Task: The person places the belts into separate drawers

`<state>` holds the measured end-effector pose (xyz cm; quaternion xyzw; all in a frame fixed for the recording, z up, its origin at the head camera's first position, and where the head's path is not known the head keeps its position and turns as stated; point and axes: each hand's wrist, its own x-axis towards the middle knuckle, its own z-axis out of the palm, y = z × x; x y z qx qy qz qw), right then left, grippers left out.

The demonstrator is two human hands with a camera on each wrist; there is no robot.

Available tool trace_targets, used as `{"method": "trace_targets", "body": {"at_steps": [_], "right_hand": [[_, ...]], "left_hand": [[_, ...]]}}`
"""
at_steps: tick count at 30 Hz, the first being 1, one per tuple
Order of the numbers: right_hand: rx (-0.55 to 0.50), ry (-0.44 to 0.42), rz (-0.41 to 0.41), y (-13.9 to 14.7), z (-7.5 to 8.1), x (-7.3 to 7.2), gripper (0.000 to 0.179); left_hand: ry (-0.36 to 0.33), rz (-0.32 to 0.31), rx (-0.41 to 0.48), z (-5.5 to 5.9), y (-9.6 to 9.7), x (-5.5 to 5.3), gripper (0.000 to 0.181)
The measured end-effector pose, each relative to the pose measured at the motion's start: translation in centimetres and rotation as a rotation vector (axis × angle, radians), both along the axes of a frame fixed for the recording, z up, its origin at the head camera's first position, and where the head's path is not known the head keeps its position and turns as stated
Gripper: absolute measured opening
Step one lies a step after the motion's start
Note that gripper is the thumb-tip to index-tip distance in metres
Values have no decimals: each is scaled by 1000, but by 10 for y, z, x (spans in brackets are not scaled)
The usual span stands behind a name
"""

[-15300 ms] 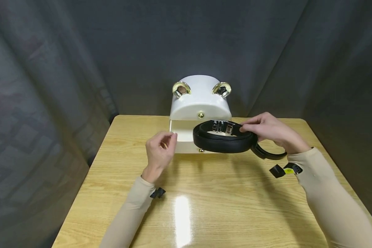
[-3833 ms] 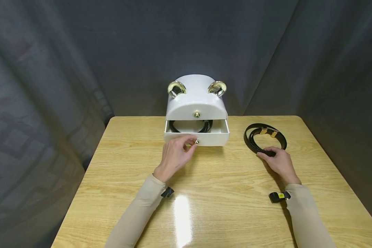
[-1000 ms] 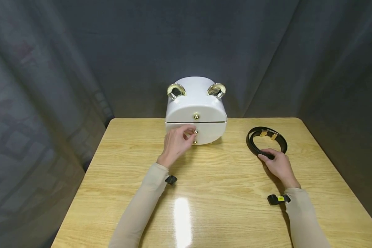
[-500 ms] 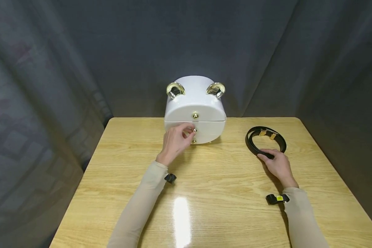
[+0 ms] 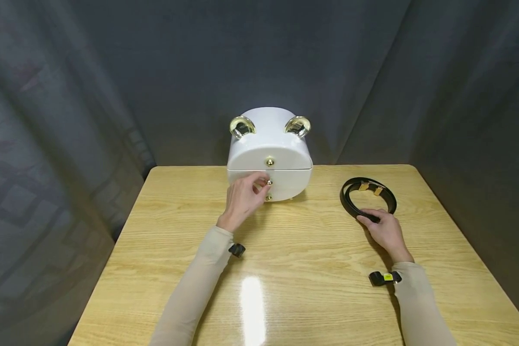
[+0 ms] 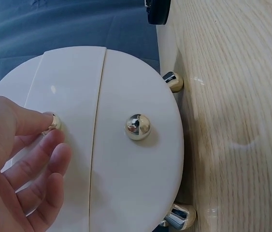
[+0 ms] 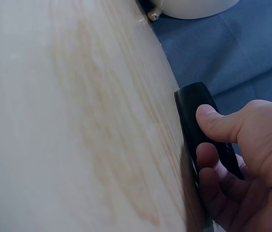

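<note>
Near the far edge of the tabletop [image 5: 311, 288], the left hand [image 5: 243, 198] is hiding part of the white box [image 5: 270, 147]; toward the far right corner, the right hand [image 5: 385, 232] is covering some of the belt [image 5: 348, 205]. The head view is cropping both sleeves [image 5: 194, 283].

Free tabletop [image 5: 311, 240] runs between the white box [image 5: 270, 148] and coiled belt [image 5: 347, 203], both obstacles.

Pale wooden table [image 5: 320, 288], dark curtains [image 5: 190, 72] on three sides.
Its grain runs crosswise, its far corners are rounded, and a white glare [image 5: 253, 312] streaks the nearer part. The back curtain [image 5: 259, 57] hangs behind the far edge; the left curtain [image 5: 39, 206] (I can make out faint blocky shapes on it) falls in folds, paler than the right curtain [image 5: 480, 144].
</note>
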<state>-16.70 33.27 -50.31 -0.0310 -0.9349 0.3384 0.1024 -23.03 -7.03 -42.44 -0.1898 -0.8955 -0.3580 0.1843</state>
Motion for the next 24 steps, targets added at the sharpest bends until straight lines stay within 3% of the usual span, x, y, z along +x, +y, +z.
{"method": "trace_targets", "body": {"at_steps": [6,11,17,24], "right_hand": [[-5,-1,-1,0,0,1,38],[-13,-19,-12,0,1,1,40],[-20,-34,-24,1,1,3,42],[-18,-3,-16,-2,0,0,39]], "left_hand": [[-5,12,17,-4,1,2,18],[-29,80,18,-9,2,7,14],[-143,165,-68,-22,3,12,19],[-291,174,-107,-35,6,11,29]]}}
